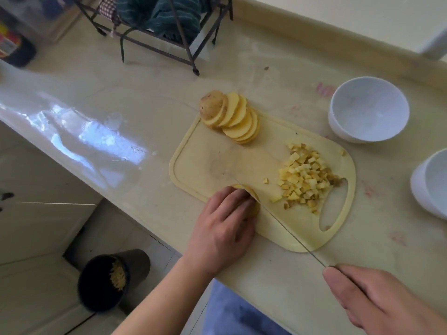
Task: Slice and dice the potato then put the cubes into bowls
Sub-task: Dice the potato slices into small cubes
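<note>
The left hand (223, 223) sits at the near edge of the cutting board (212, 153), fingers curled down together over a small stack of potato slices (252, 201), pinning it to the board; how many slices lie under those fingers I cannot tell. The right hand (377, 301) hangs off the counter's front edge, fingers wrapped tight around the handle of a knife (290, 234), forefinger laid along the top, and the thin blade runs up and away across the board to meet the stack just beside the left fingertips. Beyond those fingertips, across bare board, a fan of about seven slices (238, 122) leans against one skin-covered end piece (211, 105) at the far corner, overhanging the rim. To the right of the blade lies one heap of cubes (306, 176), with one loose cube (266, 181) between heap and blade. Two white bowls stand off the board further right: one (367, 110) whole, the other (430, 182) cut off by the frame edge.
</note>
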`<state>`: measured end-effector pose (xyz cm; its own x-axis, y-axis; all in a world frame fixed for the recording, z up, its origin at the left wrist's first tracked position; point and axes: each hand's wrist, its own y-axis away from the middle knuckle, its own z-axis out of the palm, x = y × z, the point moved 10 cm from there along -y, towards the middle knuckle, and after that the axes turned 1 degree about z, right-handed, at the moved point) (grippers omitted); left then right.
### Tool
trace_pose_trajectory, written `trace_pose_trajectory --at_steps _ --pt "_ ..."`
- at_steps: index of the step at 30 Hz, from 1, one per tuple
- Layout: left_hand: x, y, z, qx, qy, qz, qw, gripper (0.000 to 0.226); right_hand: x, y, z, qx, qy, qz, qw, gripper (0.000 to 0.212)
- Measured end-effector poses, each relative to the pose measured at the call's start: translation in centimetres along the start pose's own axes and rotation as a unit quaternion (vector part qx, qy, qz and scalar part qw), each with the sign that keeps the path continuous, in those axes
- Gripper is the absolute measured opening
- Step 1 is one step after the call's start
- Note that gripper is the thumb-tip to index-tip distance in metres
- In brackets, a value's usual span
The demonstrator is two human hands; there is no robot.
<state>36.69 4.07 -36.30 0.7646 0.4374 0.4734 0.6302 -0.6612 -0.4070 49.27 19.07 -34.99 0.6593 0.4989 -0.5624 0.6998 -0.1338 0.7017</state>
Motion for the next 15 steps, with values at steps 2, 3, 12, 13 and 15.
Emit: trace_pose_trajectory --at_steps 2,3,12,13,15 --pt "0.0 -0.1 -0.1 0.004 0.005 -0.001 1.0 0.022 0.1 -0.1 0.0 0.001 0.012 0.006 1.0 0.073" --pt "-0.1 -0.1 -0.2 0.005 0.006 -0.001 1.0 0.021 0.0 -0.2 -0.1 0.004 0.019 0.004 1.0 0.082" --pt "0.0 -0.3 -0.1 0.003 -0.005 -0.001 1.0 0.021 -0.7 -2.8 0.8 0.002 -0.038 -0.044 0.998 0.063" --pt "0.0 -0.2 -0.1 0.003 -0.005 -0.002 1.0 0.021 -0.5 -2.9 0.6 0.007 -0.042 -0.044 0.998 0.066" --pt "0.0 -0.1 -0.2 0.008 -0.006 -0.001 1.0 0.021 -0.3 -2.8 0.2 0.013 -0.052 -0.037 0.998 0.069"
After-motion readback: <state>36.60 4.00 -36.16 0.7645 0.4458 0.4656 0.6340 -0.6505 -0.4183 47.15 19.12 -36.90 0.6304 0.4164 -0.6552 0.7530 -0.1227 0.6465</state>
